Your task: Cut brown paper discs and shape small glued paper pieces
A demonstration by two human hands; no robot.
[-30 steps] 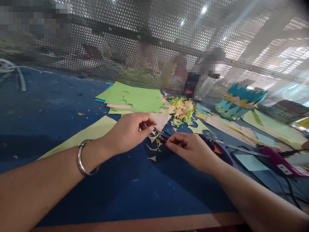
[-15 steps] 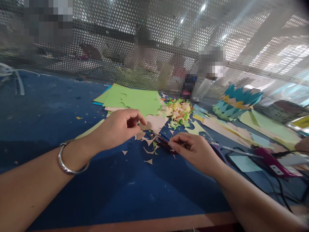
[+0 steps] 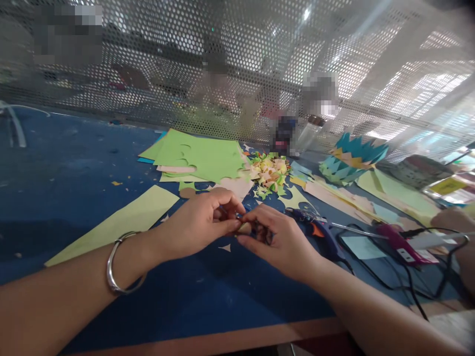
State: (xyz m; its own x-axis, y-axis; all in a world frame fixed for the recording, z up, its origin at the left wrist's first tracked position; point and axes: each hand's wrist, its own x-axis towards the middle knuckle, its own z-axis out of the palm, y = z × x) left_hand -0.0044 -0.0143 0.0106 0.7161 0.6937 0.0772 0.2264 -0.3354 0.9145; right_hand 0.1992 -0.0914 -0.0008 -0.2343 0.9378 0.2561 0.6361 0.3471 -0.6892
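My left hand (image 3: 200,217) is closed, its fingertips pinched together at the middle of the blue table. Against them, my right hand (image 3: 280,235) curls with its thumb and fingers bent inward. A small tan paper piece (image 3: 245,228) shows between the two sets of fingertips. Something dark and reddish is also there, mostly covered by the fingers. Just behind my left hand lies a tan paper disc (image 3: 188,193). A pointed paper scrap (image 3: 225,247) rests below the hands. No scissors can be made out now.
Green sheets (image 3: 202,155) are stacked behind, near a heap of cut paper bits (image 3: 270,170). A pale yellow sheet (image 3: 115,225) lies left. To the right are a blue glue gun (image 3: 332,240), a magenta power strip (image 3: 403,247) with cables, and a teal paper crown (image 3: 352,158).
My hands have come together at the middle, the left moving right and down. The scissors beside my right hand no longer show. More of the glue gun and yellow sheet is visible.
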